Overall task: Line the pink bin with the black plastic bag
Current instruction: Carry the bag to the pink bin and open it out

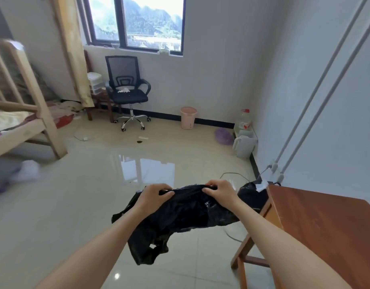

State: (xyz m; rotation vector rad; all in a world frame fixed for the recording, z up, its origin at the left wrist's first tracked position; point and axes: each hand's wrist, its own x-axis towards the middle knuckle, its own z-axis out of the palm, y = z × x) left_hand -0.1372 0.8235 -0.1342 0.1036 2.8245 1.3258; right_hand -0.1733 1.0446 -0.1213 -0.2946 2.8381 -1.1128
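Observation:
The black plastic bag [180, 217] hangs crumpled in the air in front of me, stretched between both hands. My left hand [155, 195] pinches its upper edge on the left. My right hand [219, 191] pinches the same edge on the right, the two hands a short gap apart. The pink bin [188, 117] stands upright and unlined on the floor against the far wall, well beyond the bag, under the window's right side.
A brown wooden table [321, 230] stands close on my right, with another black bag [252, 192] beside it. A black office chair [127, 90] is left of the bin. A bed frame [23, 113] fills the left. White containers [244, 142] and a purple bag [222, 136] sit by the right wall.

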